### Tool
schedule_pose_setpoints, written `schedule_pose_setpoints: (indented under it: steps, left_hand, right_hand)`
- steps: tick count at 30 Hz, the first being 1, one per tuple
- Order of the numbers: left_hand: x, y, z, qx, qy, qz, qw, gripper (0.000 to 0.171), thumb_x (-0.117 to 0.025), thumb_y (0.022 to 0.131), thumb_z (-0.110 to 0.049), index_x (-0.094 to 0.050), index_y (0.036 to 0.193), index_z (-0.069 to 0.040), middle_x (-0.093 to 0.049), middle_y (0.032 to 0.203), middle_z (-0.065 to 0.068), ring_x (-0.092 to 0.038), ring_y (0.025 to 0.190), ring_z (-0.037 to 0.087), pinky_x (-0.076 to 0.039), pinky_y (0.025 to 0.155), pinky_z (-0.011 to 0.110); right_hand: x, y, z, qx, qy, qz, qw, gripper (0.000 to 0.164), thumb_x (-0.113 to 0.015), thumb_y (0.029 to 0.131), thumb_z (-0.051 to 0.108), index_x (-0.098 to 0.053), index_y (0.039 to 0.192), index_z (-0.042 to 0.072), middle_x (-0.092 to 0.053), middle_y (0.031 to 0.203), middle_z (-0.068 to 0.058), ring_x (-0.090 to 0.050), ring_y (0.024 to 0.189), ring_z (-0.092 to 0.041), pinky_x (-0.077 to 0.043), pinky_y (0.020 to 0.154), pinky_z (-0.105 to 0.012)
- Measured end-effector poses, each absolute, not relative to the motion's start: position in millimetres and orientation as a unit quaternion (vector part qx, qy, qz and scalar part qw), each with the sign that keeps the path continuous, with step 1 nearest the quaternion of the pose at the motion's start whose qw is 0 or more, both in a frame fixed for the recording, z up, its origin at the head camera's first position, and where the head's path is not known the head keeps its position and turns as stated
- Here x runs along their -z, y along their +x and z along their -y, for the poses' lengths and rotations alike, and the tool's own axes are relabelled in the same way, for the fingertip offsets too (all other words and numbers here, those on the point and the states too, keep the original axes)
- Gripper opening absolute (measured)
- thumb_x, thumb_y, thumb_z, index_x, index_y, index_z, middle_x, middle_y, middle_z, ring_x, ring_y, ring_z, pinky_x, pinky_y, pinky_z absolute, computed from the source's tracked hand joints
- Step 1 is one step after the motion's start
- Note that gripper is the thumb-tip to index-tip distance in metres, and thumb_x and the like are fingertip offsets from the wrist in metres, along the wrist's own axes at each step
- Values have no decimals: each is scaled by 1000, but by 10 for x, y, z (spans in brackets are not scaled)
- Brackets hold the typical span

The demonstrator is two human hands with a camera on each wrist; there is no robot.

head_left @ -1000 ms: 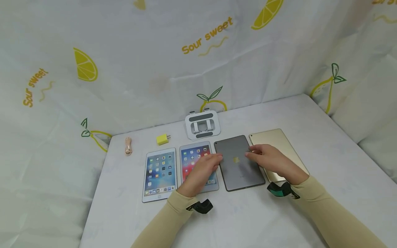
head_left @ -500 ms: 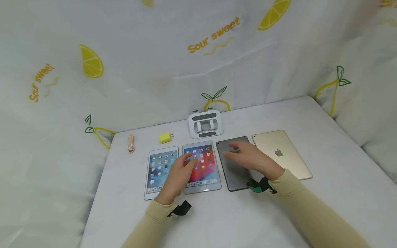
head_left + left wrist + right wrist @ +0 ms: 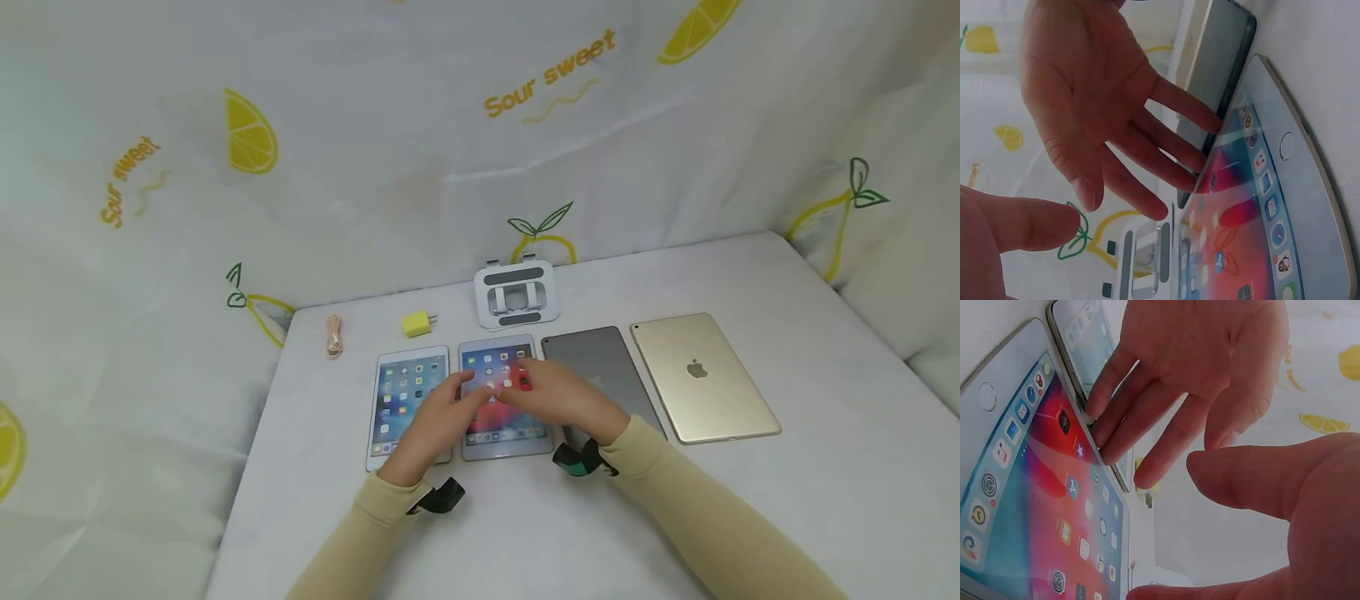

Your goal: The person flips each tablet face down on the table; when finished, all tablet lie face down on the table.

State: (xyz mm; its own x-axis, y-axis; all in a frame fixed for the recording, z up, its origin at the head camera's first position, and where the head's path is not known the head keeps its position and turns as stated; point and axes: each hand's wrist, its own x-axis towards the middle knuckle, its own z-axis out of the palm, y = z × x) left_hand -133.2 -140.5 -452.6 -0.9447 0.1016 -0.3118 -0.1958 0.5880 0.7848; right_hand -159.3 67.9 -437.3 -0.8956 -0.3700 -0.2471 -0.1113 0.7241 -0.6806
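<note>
In the head view, a white-framed tablet [image 3: 504, 435] with a lit red-and-blue screen lies face up between both hands. My left hand [image 3: 438, 421] is at its left side, and in the right wrist view the straight fingers of that left hand [image 3: 1179, 369] reach down along the tablet's edge. My right hand [image 3: 570, 398] comes over the right side; the left wrist view has its spread fingertips right at the far edge. Both thumbs hover above the screen, close together. Neither hand grips anything.
A second lit tablet [image 3: 388, 408] lies left. To the right are a dark grey tablet [image 3: 592, 354], face down and partly covered by the right hand, and a gold one [image 3: 708, 396]. Behind stand a white folding stand [image 3: 513, 276], a yellow charger plug [image 3: 416, 324] and a coiled cable [image 3: 334, 337].
Both hands have moved left, from the sides of the dark grey tablet to the red-and-blue-screen tablet. The tablets keep their places; the whole view has shifted slightly.
</note>
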Motion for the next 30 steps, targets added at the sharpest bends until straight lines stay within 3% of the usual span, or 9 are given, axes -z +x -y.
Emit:
schedule_pose_setpoints:
  steps: [14, 19, 24, 30]
  left_hand:
    - [4516, -1407, 1482, -559, -84, -807, 173, 70, -64, 103, -46, -46, 162, -13, -45, 167, 18, -46, 151, 44, -39, 123, 72]
    - [4480, -1431, 1561, -607, -92, -769, 175, 69, -63, 105, -43, -43, 164, -11, -44, 167, 16, -50, 144, 41, -37, 126, 66]
    - [4446, -1447, 1592, -628, -90, -752, 179, 70, -63, 106, -42, -41, 165, -11, -45, 166, 16, -52, 144, 42, -44, 124, 59]
    - [4389, -1449, 1599, -623, -88, -756, 184, 67, -60, 108, -40, -42, 164, -9, -46, 166, 18, -49, 150, 46, -47, 121, 62]
  right_hand:
    - [4384, -1581, -699, 373, -131, -900, 184, 70, -67, 104, 40, -51, 155, -5, -62, 153, -25, -61, 140, -43, -54, 114, -62]
    - [4365, -1587, -687, 366, -124, -902, 193, 70, -67, 104, 42, -52, 157, -1, -62, 153, -22, -60, 141, -43, -54, 113, -63]
    - [4359, -1575, -686, 367, -114, -903, 194, 66, -69, 103, 41, -54, 156, 3, -67, 146, -20, -67, 129, -38, -60, 105, -59]
    - [4372, -1574, -672, 363, -108, -906, 190, 64, -69, 103, 43, -57, 154, 6, -71, 138, -17, -70, 119, -32, -63, 100, -56]
